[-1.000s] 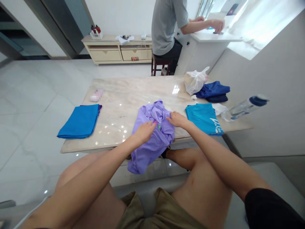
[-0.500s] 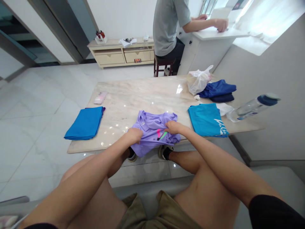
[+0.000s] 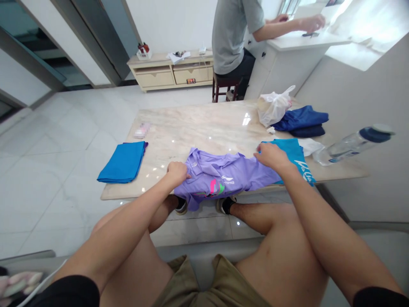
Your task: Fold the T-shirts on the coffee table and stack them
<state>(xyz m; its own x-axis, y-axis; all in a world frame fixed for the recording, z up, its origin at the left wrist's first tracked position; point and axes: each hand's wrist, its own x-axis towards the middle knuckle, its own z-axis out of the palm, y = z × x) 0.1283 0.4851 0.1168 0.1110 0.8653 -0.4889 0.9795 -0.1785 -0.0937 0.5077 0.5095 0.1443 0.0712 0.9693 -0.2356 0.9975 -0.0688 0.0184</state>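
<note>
A purple polo shirt (image 3: pixel 220 170) with a collar, a white chest logo and pink and green print lies spread over the table's near edge, its lower part hanging over. My left hand (image 3: pixel 178 172) is closed on its left side by the collar. At its upper right edge, my right hand (image 3: pixel 273 157) is closed with bent fingers, which seem to pinch the cloth. The shirt's right end overlaps a folded turquoise garment (image 3: pixel 290 149) with white lettering, partly hidden under my right hand and forearm.
A folded blue garment (image 3: pixel 123 162) lies at the table's (image 3: pixel 198 123) left. Toward the right are a white plastic bag (image 3: pixel 273 108), dark blue clothes (image 3: pixel 302 119) and a clear bottle (image 3: pixel 348 145). Beyond, a person in grey (image 3: pixel 228 38) sits at a white counter (image 3: pixel 306 42).
My right hand has moved right and a little away from me. The bunched shirt is now stretched wider, its right end over the turquoise garment. My left hand stays at the left side.
</note>
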